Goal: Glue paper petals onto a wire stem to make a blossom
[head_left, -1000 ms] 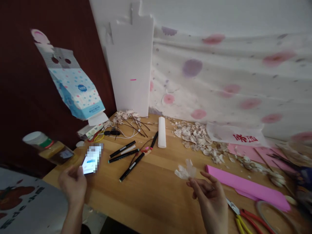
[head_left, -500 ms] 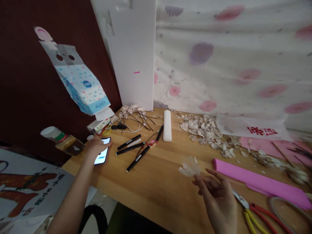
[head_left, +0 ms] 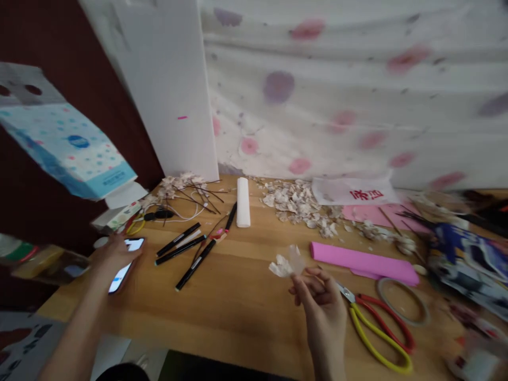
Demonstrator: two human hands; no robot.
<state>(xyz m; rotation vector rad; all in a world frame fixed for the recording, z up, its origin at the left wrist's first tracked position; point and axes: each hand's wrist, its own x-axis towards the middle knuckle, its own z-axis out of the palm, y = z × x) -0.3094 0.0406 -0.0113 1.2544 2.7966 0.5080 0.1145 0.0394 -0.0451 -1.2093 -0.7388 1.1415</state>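
My right hand (head_left: 319, 301) is raised over the wooden table (head_left: 238, 312) and pinches a small crumpled piece of white paper petals (head_left: 286, 263) between its fingertips. My left hand (head_left: 113, 255) lies on a phone (head_left: 124, 264) with a lit screen, which rests flat on the table at the left. Whether its fingers still grip the phone I cannot make out. Several black marker pens (head_left: 190, 248) lie just right of the phone.
A white paper roll (head_left: 242, 201), a heap of white paper scraps (head_left: 301, 206), a pink paper roll (head_left: 363, 262), yellow and red scissors (head_left: 375, 330) and a tape ring (head_left: 402, 301) lie on the table. A white foam board (head_left: 166, 90) leans at the back. A blue box (head_left: 67, 151) hangs left.
My left hand has put the phone down flat on the table and stays on it. The view has shifted to the right. My right hand keeps hold of the paper piece.
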